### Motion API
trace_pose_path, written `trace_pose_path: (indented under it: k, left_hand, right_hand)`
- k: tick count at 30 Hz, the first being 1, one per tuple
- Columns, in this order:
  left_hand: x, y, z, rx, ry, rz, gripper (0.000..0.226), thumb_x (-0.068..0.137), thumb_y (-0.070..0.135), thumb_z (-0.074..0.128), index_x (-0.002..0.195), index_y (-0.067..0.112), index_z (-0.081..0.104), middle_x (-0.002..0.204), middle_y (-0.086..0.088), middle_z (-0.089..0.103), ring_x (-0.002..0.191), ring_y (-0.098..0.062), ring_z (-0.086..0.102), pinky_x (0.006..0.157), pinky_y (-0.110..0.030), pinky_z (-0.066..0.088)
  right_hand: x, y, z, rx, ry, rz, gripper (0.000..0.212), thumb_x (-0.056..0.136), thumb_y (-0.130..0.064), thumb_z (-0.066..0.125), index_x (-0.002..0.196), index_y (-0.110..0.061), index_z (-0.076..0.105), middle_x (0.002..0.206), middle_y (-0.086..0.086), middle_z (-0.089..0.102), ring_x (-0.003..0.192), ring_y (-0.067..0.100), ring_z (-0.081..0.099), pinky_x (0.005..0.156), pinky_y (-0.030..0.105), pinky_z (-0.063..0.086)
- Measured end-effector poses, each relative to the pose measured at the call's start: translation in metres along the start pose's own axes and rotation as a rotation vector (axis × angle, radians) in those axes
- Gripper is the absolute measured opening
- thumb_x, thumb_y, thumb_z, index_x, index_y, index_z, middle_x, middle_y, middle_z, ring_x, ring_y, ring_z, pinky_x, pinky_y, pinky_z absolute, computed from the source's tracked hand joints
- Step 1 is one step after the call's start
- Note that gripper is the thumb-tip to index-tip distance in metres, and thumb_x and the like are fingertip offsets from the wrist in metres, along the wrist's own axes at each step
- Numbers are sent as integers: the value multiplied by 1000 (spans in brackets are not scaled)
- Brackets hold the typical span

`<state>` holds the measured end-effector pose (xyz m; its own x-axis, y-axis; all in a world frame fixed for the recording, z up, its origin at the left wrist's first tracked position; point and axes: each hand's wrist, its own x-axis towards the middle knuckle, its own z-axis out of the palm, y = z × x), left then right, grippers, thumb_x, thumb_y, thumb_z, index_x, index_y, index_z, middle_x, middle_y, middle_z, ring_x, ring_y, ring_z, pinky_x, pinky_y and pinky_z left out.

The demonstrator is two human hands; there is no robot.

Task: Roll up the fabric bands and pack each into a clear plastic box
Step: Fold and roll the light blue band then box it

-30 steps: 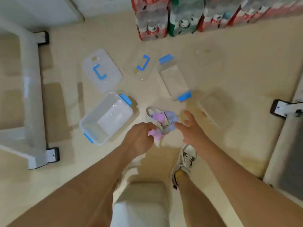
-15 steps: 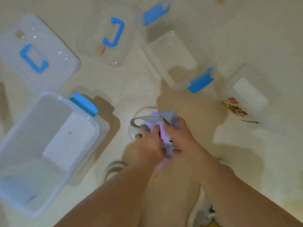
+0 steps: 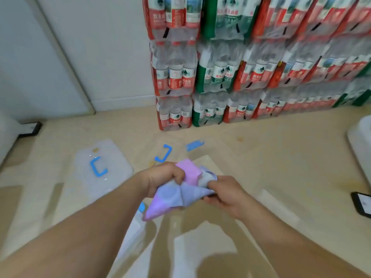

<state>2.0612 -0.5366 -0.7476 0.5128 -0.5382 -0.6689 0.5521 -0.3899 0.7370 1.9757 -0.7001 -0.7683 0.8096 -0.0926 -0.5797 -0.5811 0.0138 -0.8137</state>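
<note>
Pale beige floor (image 3: pixel 281 157), glossy; white wall (image 3: pixel 110 57) behind. Shrink-wrapped bottle packs (image 3: pixel 241 77) stacked against it, red and green labels. A clear flat lid (image 3: pixel 120 167) with a blue handle lies on the floor to the left. Fabric bands (image 3: pixel 174 197), soft, crumpled, lilac and pink, are held above the floor. My left hand (image 3: pixel 166 177) has its fingers curled round them; my right hand (image 3: pixel 226 194) fingers pinch an edge.

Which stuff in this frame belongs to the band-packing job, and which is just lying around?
Job:
- fabric bands, in the grip of left hand and right hand
- clear box
- large lid
- small lid

Lying about:
- water bottle packs
- black frame foot
</note>
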Motion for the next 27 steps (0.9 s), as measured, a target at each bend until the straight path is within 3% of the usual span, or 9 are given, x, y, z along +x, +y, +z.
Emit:
trace_pose_path:
  k: [4, 8, 10, 13, 18, 21, 23, 25, 27]
  left_hand:
    - [-94, 56, 1, -68, 47, 288, 33, 49, 5, 48, 80, 3, 59, 71, -14, 58, 58, -26, 57, 57, -26, 45]
    - [-172, 89, 15, -259, 133, 520, 43, 50, 3, 55, 93, 3, 64, 76, -15, 62, 57, -23, 60, 51, -24, 47]
    - [-196, 94, 21, -410, 178, 626, 48, 47, 2, 62, 95, 4, 61, 73, -12, 57, 52, -18, 55, 43, -21, 41]
    - [-216, 93, 42, -581, 208, 770, 24, 71, -3, 58, 93, 4, 62, 71, -10, 61, 53, -15, 58, 47, -20, 47]
    - [-211, 75, 62, 29, 460, 718, 7, 84, 3, 65, 81, 7, 70, 67, -5, 67, 59, -18, 58, 58, -30, 53]
    - [-197, 66, 45, 646, 607, 558, 25, 86, 23, 65, 65, 10, 63, 57, 1, 54, 55, -18, 45, 54, -28, 37]
    - [-195, 64, 38, 795, 729, 538, 33, 87, 32, 61, 64, 9, 57, 57, 1, 48, 55, -20, 39, 54, -29, 30]
    - [-198, 67, 38, 587, 741, 668, 34, 89, 36, 58, 69, 9, 62, 59, 3, 49, 57, -17, 40, 58, -30, 34]
    - [-206, 75, 44, 94, 595, 824, 30, 94, 32, 53, 76, 14, 68, 66, 3, 62, 60, -12, 54, 60, -26, 47]
  right_hand:
    - [-79, -95, -17, -141, 68, -165, 47, 85, 8, 49, 119, -22, 41, 107, 11, 54, 63, 25, 63, 48, 23, 54]
    - [-159, -152, -31, -124, 177, -418, 37, 86, 8, 46, 101, -22, 62, 107, 5, 61, 70, 20, 61, 52, 23, 52]
    - [-186, -161, -38, 47, 239, -482, 34, 85, 10, 44, 89, -13, 69, 92, 7, 68, 68, 17, 62, 53, 23, 52]
    - [-210, -165, -43, 489, 183, -496, 31, 86, 14, 42, 93, 0, 70, 87, 15, 71, 67, 18, 66, 62, 26, 56]
    - [-216, -160, -50, 915, 161, -537, 27, 87, 18, 39, 106, 13, 58, 94, 23, 64, 77, 26, 65, 63, 27, 61]
    - [-215, -153, -54, 583, 357, -524, 26, 85, 17, 42, 93, 5, 64, 80, 18, 67, 66, 22, 67, 54, 26, 57]
    - [-211, -150, -55, 189, 506, -540, 31, 82, 14, 44, 82, -4, 69, 78, 14, 68, 69, 21, 66, 58, 25, 56]
    - [-208, -152, -57, -19, 549, -568, 34, 79, 12, 44, 74, -10, 70, 80, 14, 69, 73, 22, 65, 63, 28, 58]
    - [-204, -153, -62, -72, 533, -558, 34, 78, 11, 46, 74, -10, 71, 81, 16, 70, 74, 25, 66, 70, 36, 59]
